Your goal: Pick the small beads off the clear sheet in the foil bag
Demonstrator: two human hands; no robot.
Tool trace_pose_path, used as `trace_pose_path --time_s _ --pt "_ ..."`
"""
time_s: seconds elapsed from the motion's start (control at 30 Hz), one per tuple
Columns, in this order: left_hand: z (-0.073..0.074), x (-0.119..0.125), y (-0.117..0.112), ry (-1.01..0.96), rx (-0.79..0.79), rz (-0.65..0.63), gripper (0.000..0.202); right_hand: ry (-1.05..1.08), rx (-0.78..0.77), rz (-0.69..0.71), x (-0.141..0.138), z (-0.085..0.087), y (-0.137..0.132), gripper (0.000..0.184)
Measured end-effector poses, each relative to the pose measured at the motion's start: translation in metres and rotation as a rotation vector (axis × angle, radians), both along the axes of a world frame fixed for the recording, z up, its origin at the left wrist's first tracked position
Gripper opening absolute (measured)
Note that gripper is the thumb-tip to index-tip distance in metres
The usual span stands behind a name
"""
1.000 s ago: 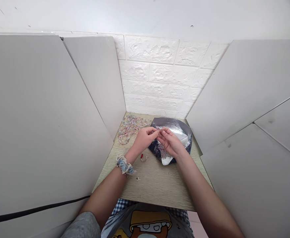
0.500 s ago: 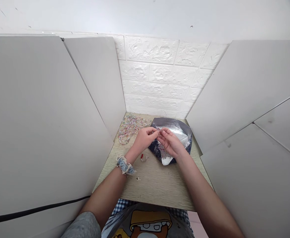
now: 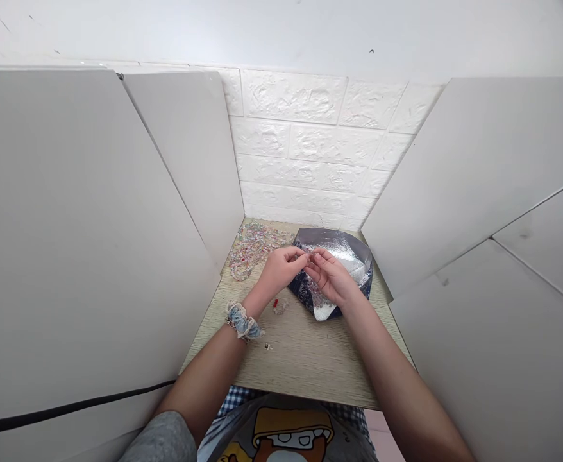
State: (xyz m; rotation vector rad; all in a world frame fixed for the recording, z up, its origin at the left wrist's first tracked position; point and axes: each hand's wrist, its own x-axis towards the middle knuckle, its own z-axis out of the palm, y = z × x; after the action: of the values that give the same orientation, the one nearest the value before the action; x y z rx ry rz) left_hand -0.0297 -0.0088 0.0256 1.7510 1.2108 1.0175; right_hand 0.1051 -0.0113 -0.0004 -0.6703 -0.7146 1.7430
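Note:
My left hand (image 3: 285,265) and my right hand (image 3: 328,273) meet fingertip to fingertip over the front of an open bag. Both pinch at something too small to make out. Beneath them the bag (image 3: 362,273), dark blue outside and silver inside, holds a mass of small pinkish clear beads (image 3: 318,296). Strings of pastel beads (image 3: 255,247) lie in a heap to the left of the bag. Below my left hand, a short curve of pale beads with a red one (image 3: 279,307) rests on the table. A tiny white and dark piece (image 3: 268,346) sits closer to me.
The narrow wooden table (image 3: 310,366) ends at a white brick-patterned wall (image 3: 305,147). Pale panels stand close on the left (image 3: 93,212) and right (image 3: 474,186). A black cord (image 3: 79,405) runs along the lower left. A blue scrunchie (image 3: 243,321) circles my left wrist.

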Motion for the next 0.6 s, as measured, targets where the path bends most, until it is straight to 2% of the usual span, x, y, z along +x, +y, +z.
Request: trace_pose_path --time_s 0.6 --pt "-0.0016 -0.0007 -0.0011 0.041 0.045 -0.028 0.028 -0.068 0.038 0.012 -0.0005 -0.003 0.0001 0.019"
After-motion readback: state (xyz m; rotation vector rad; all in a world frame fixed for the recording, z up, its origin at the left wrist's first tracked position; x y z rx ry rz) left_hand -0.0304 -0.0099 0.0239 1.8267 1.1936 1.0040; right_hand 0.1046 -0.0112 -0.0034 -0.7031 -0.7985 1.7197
